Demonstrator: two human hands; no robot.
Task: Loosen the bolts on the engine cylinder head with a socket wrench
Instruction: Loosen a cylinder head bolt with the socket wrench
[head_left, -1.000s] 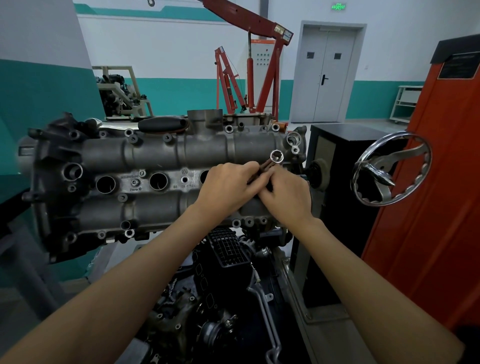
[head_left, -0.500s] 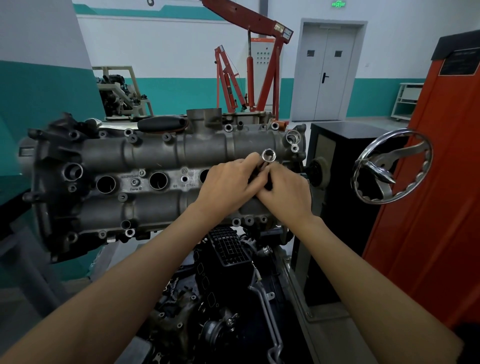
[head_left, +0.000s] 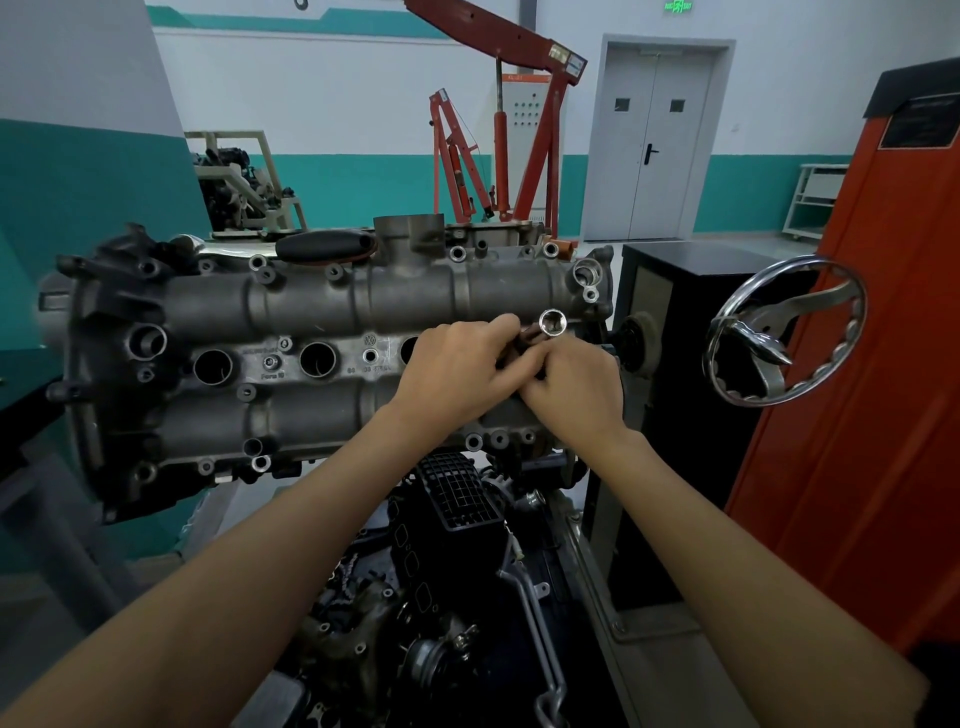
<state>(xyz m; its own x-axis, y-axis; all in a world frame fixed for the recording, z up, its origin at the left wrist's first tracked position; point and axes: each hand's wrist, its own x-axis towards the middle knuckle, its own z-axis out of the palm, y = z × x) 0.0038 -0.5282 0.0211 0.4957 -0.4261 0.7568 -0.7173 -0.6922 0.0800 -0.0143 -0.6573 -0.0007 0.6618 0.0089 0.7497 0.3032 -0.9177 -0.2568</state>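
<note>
The grey engine cylinder head (head_left: 322, 306) stands on its side across the middle of the view, with several bolt holes and plug wells facing me. Both hands meet at its right end. My left hand (head_left: 452, 374) and my right hand (head_left: 576, 389) both grip the dark handle of the socket wrench (head_left: 524, 343). Its shiny open socket (head_left: 552, 322) sticks up above my fingers, mouth towards me. The handle is mostly hidden between my hands.
A chrome handwheel (head_left: 784, 332) juts out at the right beside an orange cabinet (head_left: 872, 364) and a black stand (head_left: 670, 332). Dark engine parts (head_left: 447, 571) lie below the head. A red engine hoist (head_left: 498, 130) and grey double doors (head_left: 649, 140) stand behind.
The socket end swung left and a little up, then back right and down to near where it started. Both hands kept their grip on the wrench.
</note>
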